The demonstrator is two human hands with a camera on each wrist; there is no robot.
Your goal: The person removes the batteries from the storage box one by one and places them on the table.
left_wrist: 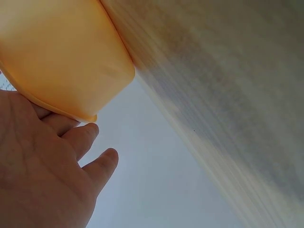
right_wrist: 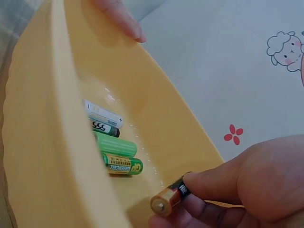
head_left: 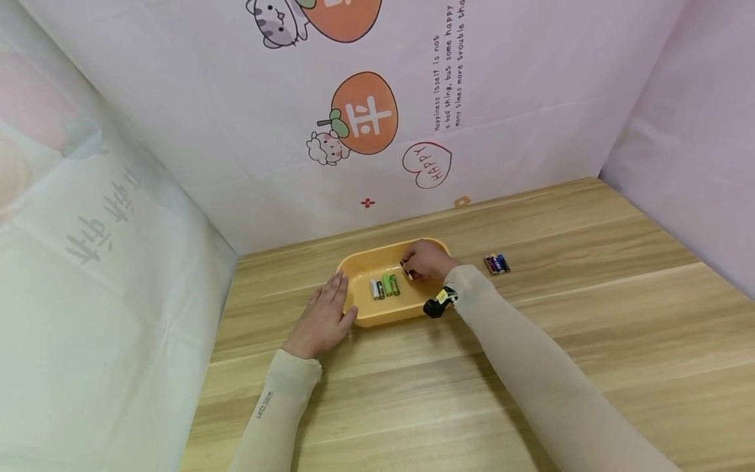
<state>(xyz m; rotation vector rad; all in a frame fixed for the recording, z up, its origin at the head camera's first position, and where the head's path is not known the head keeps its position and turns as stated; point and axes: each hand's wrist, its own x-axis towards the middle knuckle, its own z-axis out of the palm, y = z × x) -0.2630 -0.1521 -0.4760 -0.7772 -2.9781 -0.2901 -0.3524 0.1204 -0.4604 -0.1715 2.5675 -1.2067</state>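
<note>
An orange oval tray [head_left: 366, 318] sits on the wooden table. Inside it lie several batteries [head_left: 385, 286], two white and two green [right_wrist: 118, 154]. My right hand [head_left: 426, 261] is over the tray's right part and pinches a gold and black battery [right_wrist: 170, 198] between thumb and fingers, just above the tray floor. My left hand [head_left: 323, 316] lies with straight fingers against the tray's left outer wall [left_wrist: 61, 57]; its fingertips [right_wrist: 124, 21] show at the rim in the right wrist view.
Three more batteries [head_left: 497, 263] lie side by side on the table [head_left: 590, 314] to the right of the tray. Printed pink walls close in the back, left and right sides. A black wrist camera [head_left: 439, 303] sits on my right wrist.
</note>
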